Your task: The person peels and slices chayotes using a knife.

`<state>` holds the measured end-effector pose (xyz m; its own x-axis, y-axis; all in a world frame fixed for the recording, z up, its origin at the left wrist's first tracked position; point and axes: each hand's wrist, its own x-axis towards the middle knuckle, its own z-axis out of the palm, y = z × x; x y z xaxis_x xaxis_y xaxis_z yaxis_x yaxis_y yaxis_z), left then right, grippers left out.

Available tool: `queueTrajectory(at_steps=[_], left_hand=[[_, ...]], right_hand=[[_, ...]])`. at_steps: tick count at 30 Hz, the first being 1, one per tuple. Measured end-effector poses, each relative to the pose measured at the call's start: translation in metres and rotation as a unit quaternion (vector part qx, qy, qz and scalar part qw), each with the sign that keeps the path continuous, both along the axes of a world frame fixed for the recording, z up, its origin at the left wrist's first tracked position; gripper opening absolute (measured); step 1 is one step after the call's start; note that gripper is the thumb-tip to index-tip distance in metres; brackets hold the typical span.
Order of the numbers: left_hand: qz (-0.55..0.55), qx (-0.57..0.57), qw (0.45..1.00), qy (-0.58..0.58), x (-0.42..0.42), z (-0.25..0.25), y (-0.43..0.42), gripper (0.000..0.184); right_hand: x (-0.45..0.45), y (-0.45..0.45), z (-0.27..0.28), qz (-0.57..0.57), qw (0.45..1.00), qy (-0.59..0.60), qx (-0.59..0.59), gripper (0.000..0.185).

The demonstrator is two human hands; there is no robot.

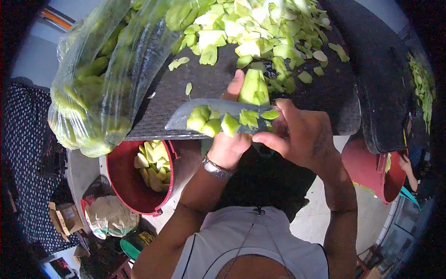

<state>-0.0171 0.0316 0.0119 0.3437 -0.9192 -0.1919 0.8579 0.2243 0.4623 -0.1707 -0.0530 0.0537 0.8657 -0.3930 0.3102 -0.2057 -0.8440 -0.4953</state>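
A pale green vegetable point(254, 87), partly peeled, stands upright over the dark table, and my left hand point(232, 142) is closed around it, thumb up along its left side. My right hand point(297, 132) grips the handle end of a wide knife point(179, 118) at the blade's right. The blade lies across in front of my left hand and the vegetable's lower part, with several green pieces stuck on it. Beyond the hands a pile of green and white cut pieces point(260, 37) covers the dark table point(325, 100).
A clear plastic bag of green vegetables point(97, 97) hangs over the table's left edge. Below it a red bucket point(139, 204) holds light green pieces. At right stand another red bucket point(364, 167) and a co-worker's hand point(408, 166). A filled sack point(110, 216) lies lower left.
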Motion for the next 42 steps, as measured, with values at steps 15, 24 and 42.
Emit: queueTrajectory(at_steps=[15,24,42], left_hand=[[0.08,0.023,0.996,0.008,-0.013,0.019,-0.001,0.05],[-0.145,0.011,0.986,0.083,0.011,0.004,0.004,0.05],[0.029,0.133,0.988,-0.071,0.002,0.019,0.007,0.04]], right_hand=[[0.002,-0.008,0.008,-0.04,0.996,0.027,0.078,0.053],[-0.007,-0.063,-0.001,-0.026,0.987,0.054,-0.152,0.038],[-0.005,-0.049,-0.001,-0.095,0.994,0.036,-0.036,0.05]])
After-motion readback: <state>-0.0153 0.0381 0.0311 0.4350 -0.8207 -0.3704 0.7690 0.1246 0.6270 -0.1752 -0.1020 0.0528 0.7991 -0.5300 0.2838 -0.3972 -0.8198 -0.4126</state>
